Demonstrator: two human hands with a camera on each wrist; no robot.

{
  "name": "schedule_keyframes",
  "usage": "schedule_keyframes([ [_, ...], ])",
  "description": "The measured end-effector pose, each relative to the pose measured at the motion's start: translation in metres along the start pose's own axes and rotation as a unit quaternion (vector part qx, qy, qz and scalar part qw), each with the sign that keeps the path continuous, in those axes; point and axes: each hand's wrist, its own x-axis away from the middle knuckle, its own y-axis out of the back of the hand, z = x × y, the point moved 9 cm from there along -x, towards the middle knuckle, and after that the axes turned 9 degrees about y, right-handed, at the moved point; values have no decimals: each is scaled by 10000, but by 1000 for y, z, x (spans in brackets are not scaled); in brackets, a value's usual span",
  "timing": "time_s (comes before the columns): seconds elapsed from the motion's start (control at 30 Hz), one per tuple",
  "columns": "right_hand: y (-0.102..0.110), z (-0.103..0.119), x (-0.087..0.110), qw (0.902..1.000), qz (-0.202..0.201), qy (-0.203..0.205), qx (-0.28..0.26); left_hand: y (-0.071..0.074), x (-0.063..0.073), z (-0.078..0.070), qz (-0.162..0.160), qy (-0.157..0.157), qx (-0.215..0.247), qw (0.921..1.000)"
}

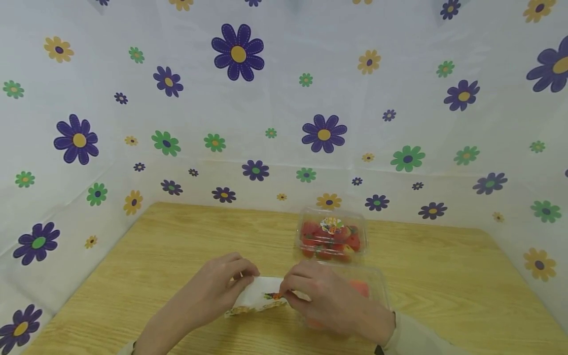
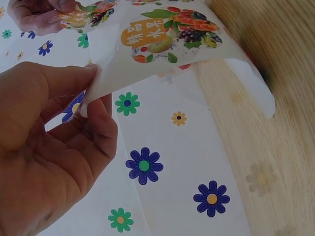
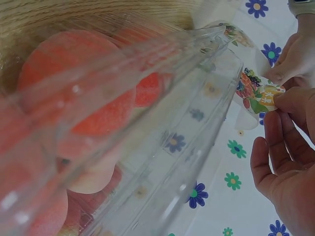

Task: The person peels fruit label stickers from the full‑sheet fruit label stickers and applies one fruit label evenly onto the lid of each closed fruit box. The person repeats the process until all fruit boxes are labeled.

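Your left hand (image 1: 218,286) pinches the label sheet (image 1: 262,287) at the head frame's lower centre; your right hand (image 1: 326,298) pinches a fruit sticker (image 2: 96,16). Both look light, floppy, easily creased; grip the edges.

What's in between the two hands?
A white sheet printed with fruit pictures stretches between the left hand and the right hand. The head view shows it.
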Motion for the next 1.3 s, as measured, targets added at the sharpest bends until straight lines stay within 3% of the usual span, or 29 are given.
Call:
schedule_keyframes([
  [0.83, 1, 2, 3, 9997, -219, 33, 118, 2, -2, 0, 3, -48, 88, 9999],
  [1.07, 2, 5, 2, 9990, -287, 167, 291, 2, -1, -1, -76, -204, 121, 9997],
  [1.3, 3, 9, 1, 9982, -334, 309, 402, 1, 0, 2, -37, -63, 104, 9999],
])
